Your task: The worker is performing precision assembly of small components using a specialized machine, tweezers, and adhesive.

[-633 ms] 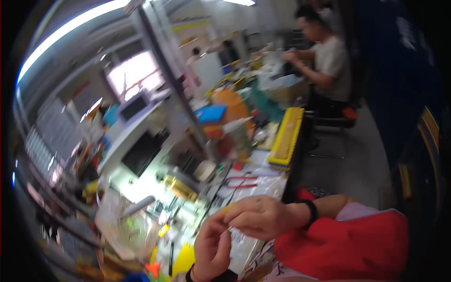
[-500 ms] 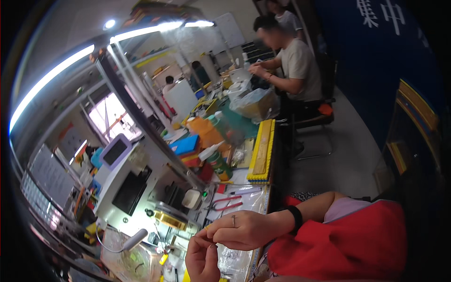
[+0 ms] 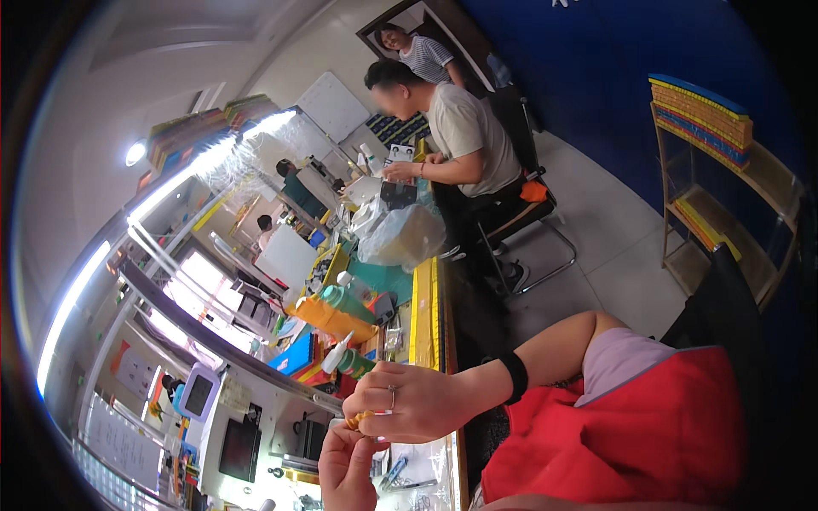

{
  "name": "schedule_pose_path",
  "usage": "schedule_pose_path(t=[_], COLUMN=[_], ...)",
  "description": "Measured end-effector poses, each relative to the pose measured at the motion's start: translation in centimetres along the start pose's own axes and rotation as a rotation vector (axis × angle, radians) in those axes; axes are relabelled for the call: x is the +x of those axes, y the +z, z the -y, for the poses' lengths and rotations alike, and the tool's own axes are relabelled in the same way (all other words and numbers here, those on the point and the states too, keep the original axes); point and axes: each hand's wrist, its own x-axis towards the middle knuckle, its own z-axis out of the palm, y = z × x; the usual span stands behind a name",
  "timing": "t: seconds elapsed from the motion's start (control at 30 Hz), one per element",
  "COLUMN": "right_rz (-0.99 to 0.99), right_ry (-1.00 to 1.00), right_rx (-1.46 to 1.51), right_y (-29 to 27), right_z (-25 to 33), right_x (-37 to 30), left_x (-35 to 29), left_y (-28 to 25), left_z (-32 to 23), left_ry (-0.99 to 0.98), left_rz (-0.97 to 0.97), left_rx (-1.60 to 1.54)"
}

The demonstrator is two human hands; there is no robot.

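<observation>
My right hand (image 3: 422, 404), with a ring and a black wristband, is closed with its fingers curled. Below it, my left hand (image 3: 348, 467) pinches with thumb and fingers, and the two hands meet at their fingertips. Between them shows a small yellow-orange piece (image 3: 361, 417), mostly covered by fingers, so its kind cannot be made out. The lit workbench (image 3: 423, 474) lies under the hands. Just behind my right hand are a green bottle with a white nozzle (image 3: 354, 364) and an orange bottle (image 3: 334, 318).
A long yellow tray stack (image 3: 423, 317) lines the bench edge. A white machine (image 3: 252, 439) stands at the lower left, and a blue box (image 3: 292, 358) beyond the hands. A co-worker (image 3: 469, 128) sits further along; another person (image 3: 424, 58) stands behind. A rack (image 3: 731, 196) holds trays at right.
The view has swung, so the bench and co-worker sit further left and the rack shows more fully. My hands stay together at the small yellow-orange piece, which is now more visible.
</observation>
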Motion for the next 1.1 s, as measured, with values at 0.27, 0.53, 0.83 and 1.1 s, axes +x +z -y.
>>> schedule_pose_path(t=[0.27, 0.53, 0.83, 1.1], right_rz=[0.205, 0.454, -0.484, -0.693], right_ry=[0.310, 0.485, 0.426, 0.331], right_rx=[0.539, 0.723, 0.157, -0.192], right_y=[-3.6, -6.9, -18.3, -18.3], right_z=[-2.7, -4.5, -10.1, -16.8], right_x=[-1.0, -1.8, -3.6, -6.9], left_x=[3.6, 5.1, 7.9, 10.5], left_y=[2.0, 3.8, 1.8, 1.3], left_z=[-0.9, -0.8, 5.5, 14.2], left_ry=[0.450, 0.622, 0.356, 0.250], left_rz=[-0.011, 0.007, 0.032, 0.207], left_rx=[0.641, 0.939, 0.948, 1.027])
